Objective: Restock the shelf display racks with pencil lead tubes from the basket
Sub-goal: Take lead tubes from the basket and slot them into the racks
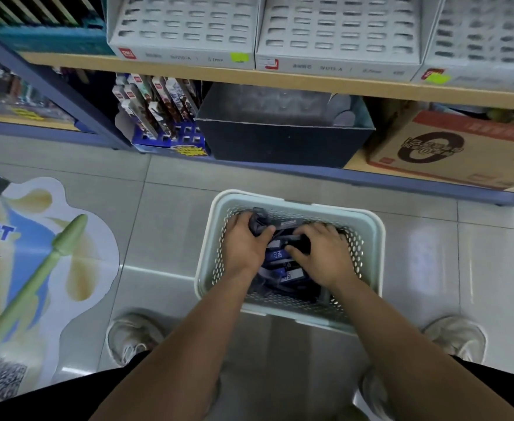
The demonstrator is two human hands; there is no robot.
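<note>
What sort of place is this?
Most likely a stationery shop aisle: slotted display racks with stickers on the shelf, a Pilot pen floor decal, and pencil lead tubes in the basket.

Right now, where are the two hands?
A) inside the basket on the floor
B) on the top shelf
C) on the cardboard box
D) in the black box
A: the left hand and right hand are both down inside the basket, among the lead tubes.
</note>
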